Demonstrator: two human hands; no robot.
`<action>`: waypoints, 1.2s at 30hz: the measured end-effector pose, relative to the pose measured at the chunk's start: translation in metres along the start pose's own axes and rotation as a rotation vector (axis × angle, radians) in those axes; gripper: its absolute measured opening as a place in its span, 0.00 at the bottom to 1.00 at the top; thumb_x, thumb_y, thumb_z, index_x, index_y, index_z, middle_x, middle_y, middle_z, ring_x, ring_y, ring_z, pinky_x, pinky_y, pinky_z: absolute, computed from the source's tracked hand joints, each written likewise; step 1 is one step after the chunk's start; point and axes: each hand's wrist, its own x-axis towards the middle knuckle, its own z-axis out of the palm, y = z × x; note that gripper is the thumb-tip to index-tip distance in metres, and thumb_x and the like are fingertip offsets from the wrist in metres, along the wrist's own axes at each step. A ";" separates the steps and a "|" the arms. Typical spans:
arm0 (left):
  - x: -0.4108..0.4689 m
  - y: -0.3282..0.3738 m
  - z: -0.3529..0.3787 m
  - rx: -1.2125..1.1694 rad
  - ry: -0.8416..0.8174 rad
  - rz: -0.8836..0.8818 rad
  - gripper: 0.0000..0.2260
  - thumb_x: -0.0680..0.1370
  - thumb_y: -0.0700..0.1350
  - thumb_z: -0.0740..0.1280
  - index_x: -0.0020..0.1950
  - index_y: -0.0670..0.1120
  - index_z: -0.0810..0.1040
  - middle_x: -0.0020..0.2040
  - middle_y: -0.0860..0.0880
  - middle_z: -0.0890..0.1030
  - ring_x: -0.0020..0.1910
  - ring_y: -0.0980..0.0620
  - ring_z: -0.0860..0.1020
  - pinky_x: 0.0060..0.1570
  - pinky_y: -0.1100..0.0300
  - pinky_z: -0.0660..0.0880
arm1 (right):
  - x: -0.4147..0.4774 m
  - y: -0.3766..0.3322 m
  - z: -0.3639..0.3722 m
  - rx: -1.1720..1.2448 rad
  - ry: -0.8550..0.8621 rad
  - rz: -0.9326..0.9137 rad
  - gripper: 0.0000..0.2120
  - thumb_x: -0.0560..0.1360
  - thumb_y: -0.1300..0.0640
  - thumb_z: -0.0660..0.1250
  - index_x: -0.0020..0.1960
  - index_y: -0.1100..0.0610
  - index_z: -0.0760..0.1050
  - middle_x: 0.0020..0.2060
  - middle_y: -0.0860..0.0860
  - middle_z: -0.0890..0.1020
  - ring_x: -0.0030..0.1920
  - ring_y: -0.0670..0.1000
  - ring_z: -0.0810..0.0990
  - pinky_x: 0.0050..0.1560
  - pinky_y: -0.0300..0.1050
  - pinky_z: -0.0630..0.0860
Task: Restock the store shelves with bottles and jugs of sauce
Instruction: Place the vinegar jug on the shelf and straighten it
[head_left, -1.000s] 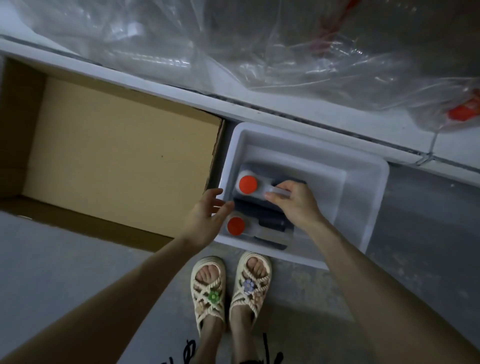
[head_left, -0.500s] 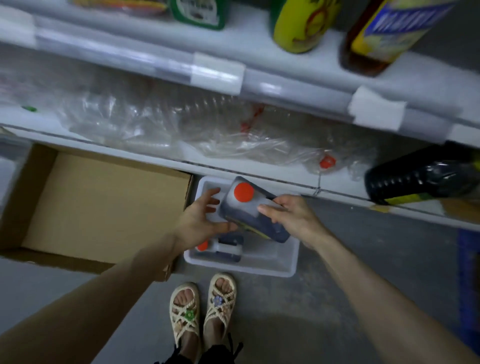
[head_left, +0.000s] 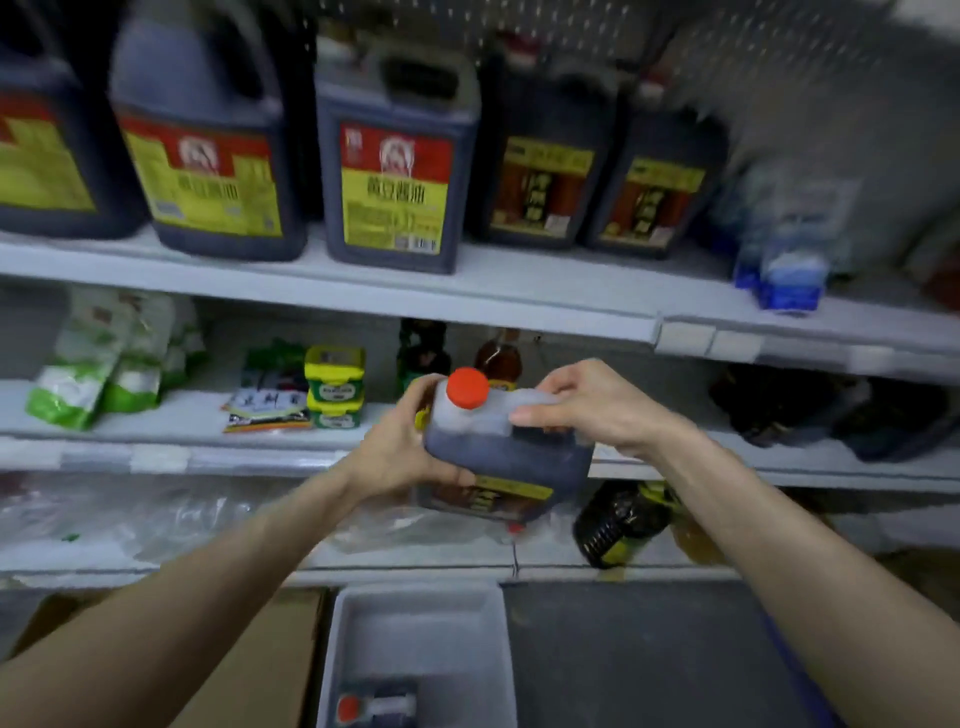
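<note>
Facing store shelves (head_left: 519, 306) of dark sauce jugs (head_left: 395, 156), holding a red-capped jug (head_left: 509, 452) in front of the middle shelf (head_left: 208, 415), gripping its side with the left hand (head_left: 400, 447), its handle with the right hand (head_left: 597, 405).

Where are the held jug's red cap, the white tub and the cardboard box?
red cap (head_left: 467, 387): head view, centre of its top.
white tub (head_left: 421, 649): head view, bare floor inside.
cardboard box (head_left: 270, 670): head view, brown surface.

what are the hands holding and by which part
A red-capped sauce jug: the right hand grips its top handle, the left hand holds its left side.
</note>
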 end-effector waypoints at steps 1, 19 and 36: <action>0.003 0.026 -0.006 0.014 0.016 0.030 0.49 0.50 0.55 0.80 0.68 0.53 0.64 0.60 0.59 0.75 0.57 0.65 0.75 0.56 0.68 0.73 | -0.012 -0.020 -0.018 -0.023 0.029 -0.022 0.14 0.67 0.54 0.78 0.38 0.65 0.80 0.29 0.52 0.78 0.30 0.45 0.74 0.32 0.38 0.67; 0.074 0.245 0.012 0.041 0.159 0.163 0.44 0.52 0.53 0.82 0.65 0.54 0.69 0.59 0.57 0.78 0.58 0.56 0.77 0.58 0.53 0.76 | -0.066 -0.115 -0.215 -0.079 0.328 -0.334 0.10 0.68 0.51 0.77 0.44 0.56 0.83 0.40 0.52 0.85 0.43 0.48 0.82 0.45 0.45 0.78; 0.159 0.230 -0.024 0.016 0.289 0.056 0.39 0.61 0.34 0.81 0.68 0.48 0.70 0.54 0.52 0.82 0.50 0.57 0.81 0.42 0.66 0.78 | 0.073 -0.123 -0.233 -0.109 0.238 -0.417 0.16 0.68 0.49 0.77 0.51 0.56 0.82 0.46 0.49 0.83 0.50 0.48 0.80 0.49 0.44 0.77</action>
